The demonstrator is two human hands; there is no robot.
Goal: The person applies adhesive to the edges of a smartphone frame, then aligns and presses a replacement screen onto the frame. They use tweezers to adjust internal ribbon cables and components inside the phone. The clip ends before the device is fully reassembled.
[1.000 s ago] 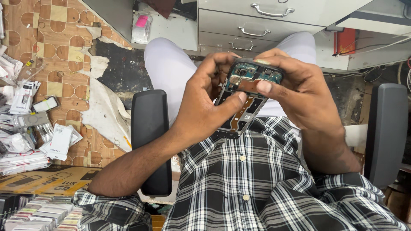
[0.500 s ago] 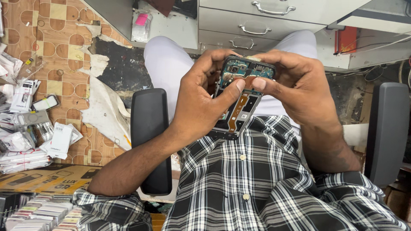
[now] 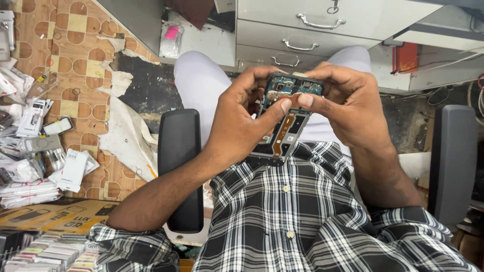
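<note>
A person sits in a chair and holds an opened smartphone (image 3: 283, 121) in front of the chest, above the lap, with its back cover off and its inner parts facing up. The left hand (image 3: 242, 121) is closed around the left edge of the phone, fingers curled behind it, and its thumb lies across the exposed inside near the upper half. The right hand (image 3: 348, 108) grips the top right corner, fingers wrapped over the upper edge, and its thumb tip meets the left thumb over the phone's middle. Between the two thumbs there seems to be a small copper-coloured part, though it is too small to make out.

Inside the phone a green and blue circuit board (image 3: 292, 86) with a camera module sits at the top, and an orange flex ribbon (image 3: 282, 132) runs down the centre over dark plates. The bottom of the phone is just above the black-and-white checked shirt (image 3: 302, 211).

The black armrests (image 3: 180, 166) of the chair stand on either side of the body, the right one well apart from the hands. Beyond the knees is a grey metal drawer cabinet (image 3: 312, 30) with curved handles. To the left, the patterned floor (image 3: 75, 55) is worn and torn in places, and small packaged parts (image 3: 40, 146) lie scattered on it. A row of flat boxes (image 3: 50, 252) shows at the lower left corner, and a red box (image 3: 406, 56) rests on a shelf at the upper right.
</note>
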